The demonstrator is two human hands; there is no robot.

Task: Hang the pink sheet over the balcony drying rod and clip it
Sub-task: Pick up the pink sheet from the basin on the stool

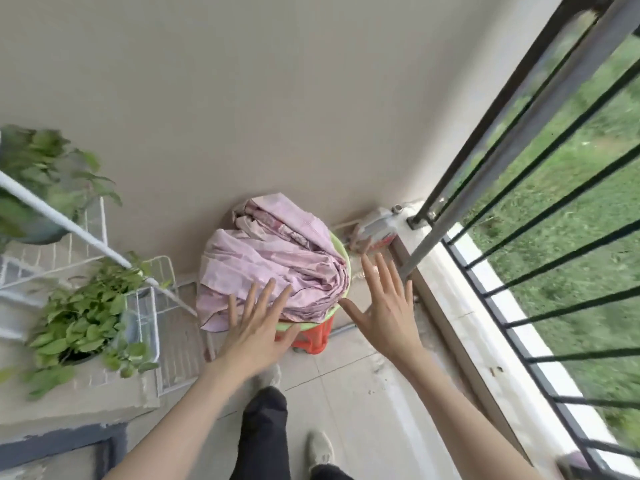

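The pink sheet (273, 258) lies bunched in a light green basin (341, 252), which rests on an orange stool (313, 336) against the beige wall. My left hand (258, 327) is spread flat, fingers apart, just over the sheet's near edge and the basin rim; contact is unclear. My right hand (382, 308) is open too, hovering to the right of the basin and touching nothing. A grey metal rod (512, 147) runs diagonally along the balcony railing at the right. No clips are visible.
A white wire rack (100, 244) with leafy potted plants (81, 323) stands at the left. Black railing bars (554, 306) and a concrete ledge close the right side, with grass beyond. A white jug (375, 230) sits in the corner. My legs and shoes are below.
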